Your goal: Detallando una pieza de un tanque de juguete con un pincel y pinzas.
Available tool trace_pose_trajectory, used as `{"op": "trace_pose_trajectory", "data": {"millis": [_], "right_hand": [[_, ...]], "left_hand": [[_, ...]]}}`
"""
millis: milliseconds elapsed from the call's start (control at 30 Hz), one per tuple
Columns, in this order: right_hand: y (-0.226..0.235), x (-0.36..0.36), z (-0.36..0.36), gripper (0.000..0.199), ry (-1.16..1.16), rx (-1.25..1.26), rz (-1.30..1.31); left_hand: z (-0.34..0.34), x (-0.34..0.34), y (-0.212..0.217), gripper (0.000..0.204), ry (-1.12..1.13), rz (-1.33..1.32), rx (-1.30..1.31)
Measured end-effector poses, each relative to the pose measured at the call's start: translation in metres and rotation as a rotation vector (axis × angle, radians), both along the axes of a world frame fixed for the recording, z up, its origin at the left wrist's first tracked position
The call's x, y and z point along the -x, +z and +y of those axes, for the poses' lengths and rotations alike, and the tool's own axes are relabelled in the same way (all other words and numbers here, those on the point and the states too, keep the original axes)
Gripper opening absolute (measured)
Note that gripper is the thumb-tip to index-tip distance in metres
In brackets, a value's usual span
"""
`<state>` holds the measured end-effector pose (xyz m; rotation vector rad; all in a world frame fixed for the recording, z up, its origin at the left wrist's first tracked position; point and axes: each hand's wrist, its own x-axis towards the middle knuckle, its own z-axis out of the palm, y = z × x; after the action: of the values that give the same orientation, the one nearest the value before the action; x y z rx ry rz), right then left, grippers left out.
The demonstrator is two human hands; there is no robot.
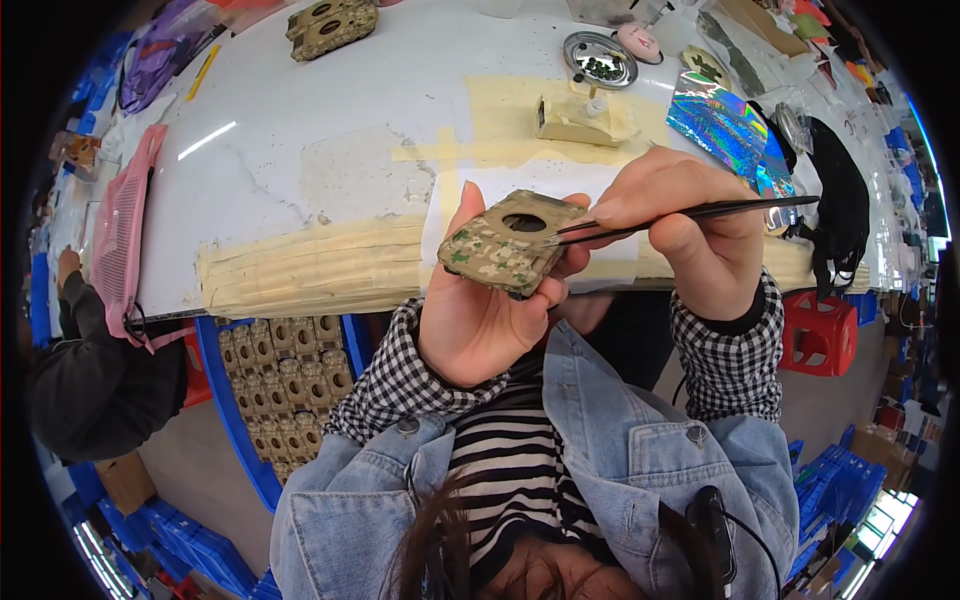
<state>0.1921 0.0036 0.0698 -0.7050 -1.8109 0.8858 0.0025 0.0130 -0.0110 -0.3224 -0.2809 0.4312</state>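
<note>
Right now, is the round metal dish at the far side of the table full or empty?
Neither: the round metal dish holds a small cluster of dark bits, and bare shiny metal shows around them.

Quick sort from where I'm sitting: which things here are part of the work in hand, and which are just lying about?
In hand:
left hand holding the camouflage shell
right hand holding black tweezers, tips at the shell

Lying about:
beige part on the table
metal dish
holographic sheet
second camouflage shell
blue crate of shells

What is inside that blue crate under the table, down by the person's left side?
The blue crate holds rows of small camouflage-painted shells, packed side by side. The white table edge and a checked sleeve cover its upper and right parts, so the rest stays hidden.
</note>
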Motion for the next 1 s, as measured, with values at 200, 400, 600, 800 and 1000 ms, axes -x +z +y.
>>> {"op": "trace_pose_trajectory", "data": {"millis": [200, 400, 600, 800, 1000], "right_hand": [[-0.009, -0.001, -0.01, 0.024, -0.097, -0.001, 0.209], [-0.005, 0.005, -0.03, 0.032, -0.277, -0.213, -0.152], [-0.009, 0.017, -0.043, 0.032, -0.284, -0.207, -0.185], [-0.008, 0.018, -0.041, 0.03, -0.261, -0.167, -0.193], [-0.011, 0.021, -0.046, 0.029, -0.286, -0.073, -0.131]], "left_hand": [[0.0, 0.0, -0.004, 0.073, -0.01, -0.083, 0.029], [-0.004, 0.002, 0.004, 0.075, 0.14, 0.132, -0.076], [-0.007, -0.001, 0.006, 0.076, 0.204, 0.201, -0.124], [-0.008, 0.001, 0.01, 0.065, 0.188, 0.337, -0.154], [-0.008, 0.001, 0.009, 0.064, 0.196, 0.334, -0.144]]}}
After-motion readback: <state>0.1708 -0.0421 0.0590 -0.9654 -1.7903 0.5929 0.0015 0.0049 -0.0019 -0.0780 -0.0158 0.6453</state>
